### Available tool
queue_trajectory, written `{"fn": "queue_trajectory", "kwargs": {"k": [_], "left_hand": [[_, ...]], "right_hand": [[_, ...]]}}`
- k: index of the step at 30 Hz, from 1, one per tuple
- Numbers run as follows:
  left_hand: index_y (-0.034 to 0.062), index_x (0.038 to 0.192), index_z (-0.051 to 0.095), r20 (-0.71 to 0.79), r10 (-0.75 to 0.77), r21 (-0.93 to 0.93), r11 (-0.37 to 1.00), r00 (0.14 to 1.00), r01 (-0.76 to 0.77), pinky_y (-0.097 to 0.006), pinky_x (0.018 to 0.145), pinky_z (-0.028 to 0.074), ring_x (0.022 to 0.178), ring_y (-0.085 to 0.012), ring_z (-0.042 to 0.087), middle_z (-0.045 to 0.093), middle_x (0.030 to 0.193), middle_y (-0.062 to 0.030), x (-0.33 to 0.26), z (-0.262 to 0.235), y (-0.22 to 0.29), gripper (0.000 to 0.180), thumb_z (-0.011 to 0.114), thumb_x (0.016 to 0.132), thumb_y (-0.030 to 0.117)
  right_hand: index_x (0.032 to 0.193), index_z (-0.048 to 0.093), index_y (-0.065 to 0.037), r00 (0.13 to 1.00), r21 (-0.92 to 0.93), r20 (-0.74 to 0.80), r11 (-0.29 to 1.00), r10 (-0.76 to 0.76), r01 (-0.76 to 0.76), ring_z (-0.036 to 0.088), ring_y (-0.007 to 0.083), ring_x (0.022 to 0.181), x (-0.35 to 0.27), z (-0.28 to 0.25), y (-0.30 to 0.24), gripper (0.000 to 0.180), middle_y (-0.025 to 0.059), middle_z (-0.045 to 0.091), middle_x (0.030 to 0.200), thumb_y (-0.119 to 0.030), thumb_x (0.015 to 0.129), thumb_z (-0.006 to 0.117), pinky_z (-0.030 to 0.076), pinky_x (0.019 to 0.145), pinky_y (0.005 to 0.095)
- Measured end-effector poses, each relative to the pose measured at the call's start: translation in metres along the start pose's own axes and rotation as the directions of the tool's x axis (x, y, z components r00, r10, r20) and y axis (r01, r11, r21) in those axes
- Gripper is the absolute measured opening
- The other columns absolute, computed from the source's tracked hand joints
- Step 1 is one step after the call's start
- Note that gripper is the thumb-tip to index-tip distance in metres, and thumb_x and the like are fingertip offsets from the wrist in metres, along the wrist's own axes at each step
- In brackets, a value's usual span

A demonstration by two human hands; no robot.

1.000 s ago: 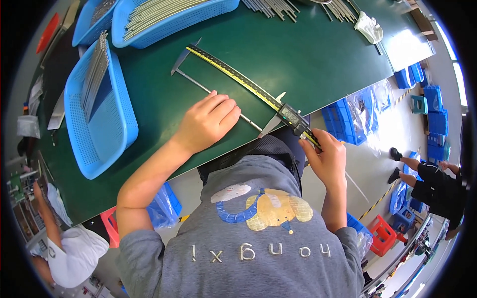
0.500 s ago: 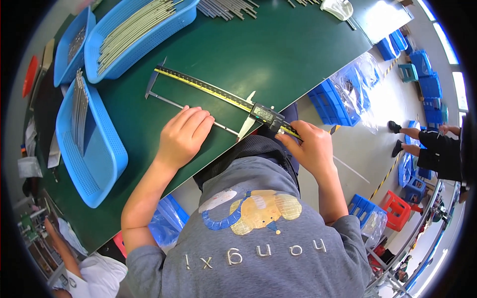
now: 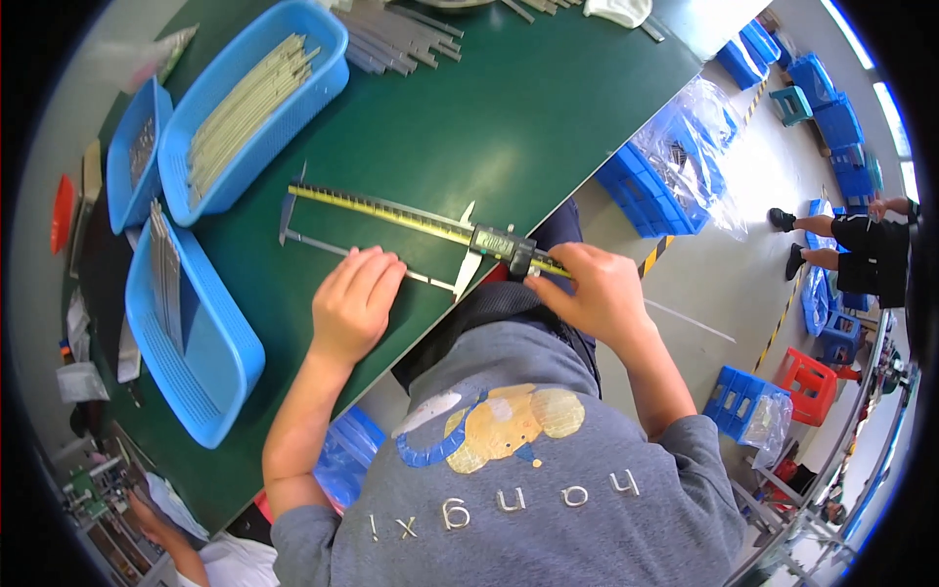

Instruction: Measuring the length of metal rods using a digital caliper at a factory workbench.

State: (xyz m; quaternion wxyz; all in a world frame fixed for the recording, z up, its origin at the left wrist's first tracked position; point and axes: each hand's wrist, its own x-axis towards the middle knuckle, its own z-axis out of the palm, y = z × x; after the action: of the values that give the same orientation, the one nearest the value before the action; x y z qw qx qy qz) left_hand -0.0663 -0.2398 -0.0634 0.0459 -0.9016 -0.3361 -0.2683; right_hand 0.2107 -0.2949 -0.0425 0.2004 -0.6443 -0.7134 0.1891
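Observation:
A long digital caliper (image 3: 386, 212) with a yellow-marked beam lies slantwise over the green table, its jaws spread wide. Between the jaws runs a thin metal rod (image 3: 428, 281), its ends at or very near them; exact contact is too small to tell. My left hand (image 3: 352, 303) is closed over the rod's middle, fingers together, hiding part of it. At the table's edge, my right hand (image 3: 599, 292) grips the caliper's beam end just beside the display slider (image 3: 501, 245), thumb below and fingers above.
Blue plastic baskets (image 3: 256, 354) with rods stand at the left. More metal rods (image 3: 401, 37) lie at the far side near a white scoop-like object (image 3: 618, 10). Right of the table, blue crates (image 3: 636, 196) stand on the floor. Another person (image 3: 851, 249) stands far right; a person's arm (image 3: 161, 533) shows lower left.
The whole view has shifted and turned a little, so the baskets sit lower. Both hands keep their grips on the rod and caliper; little else differs.

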Motion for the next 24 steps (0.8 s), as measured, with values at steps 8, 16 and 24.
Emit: {"fn": "queue_trajectory", "kwargs": {"k": [8, 16, 24], "left_hand": [[0.0049, 0.089, 0.060, -0.203, 0.204, 0.000, 0.978, 0.958, -0.208, -0.036, 0.073, 0.057, 0.080, -0.0248, 0.067, 0.064, 0.088, -0.0085, 0.056, -0.013, 0.005, 0.016, 0.064, 0.075, 0.000], [0.0041, 0.092, 0.052, -0.095, 0.623, 0.077, 0.782, 0.776, -0.618, -0.036, 0.072, 0.054, 0.087, -0.0261, 0.061, 0.056, 0.092, -0.0093, 0.270, 0.062, -0.028, 0.023, 0.060, 0.071, 0.008], [0.0061, 0.089, 0.051, 0.287, 0.297, 0.214, 0.907, 0.911, -0.363, -0.041, 0.067, 0.051, 0.086, -0.0312, 0.060, 0.054, 0.089, -0.0109, 0.376, 0.164, -0.119, 0.022, 0.057, 0.069, -0.001]], "right_hand": [[0.106, 0.055, -0.004, 0.994, 0.037, -0.016, 0.993, -0.108, 0.109, 0.062, 0.0316, 0.062, 0.030, -0.003, 0.008, 0.043, 0.0129, 0.062, 0.071, -0.034, 0.076, 0.065, 0.049, 0.054, 0.0416], [0.116, 0.060, -0.009, 0.987, 0.062, -0.015, 0.985, -0.159, 0.160, 0.063, 0.0274, 0.057, 0.041, 0.017, 0.021, 0.051, 0.0097, 0.062, 0.067, -0.038, 0.074, 0.067, 0.050, 0.052, 0.0379], [0.116, 0.060, -0.009, 0.982, 0.088, -0.041, 0.978, -0.186, 0.190, 0.062, 0.0256, 0.054, 0.040, 0.026, 0.024, 0.051, 0.0084, 0.062, 0.063, -0.040, 0.076, 0.066, 0.049, 0.046, 0.0367]]}}
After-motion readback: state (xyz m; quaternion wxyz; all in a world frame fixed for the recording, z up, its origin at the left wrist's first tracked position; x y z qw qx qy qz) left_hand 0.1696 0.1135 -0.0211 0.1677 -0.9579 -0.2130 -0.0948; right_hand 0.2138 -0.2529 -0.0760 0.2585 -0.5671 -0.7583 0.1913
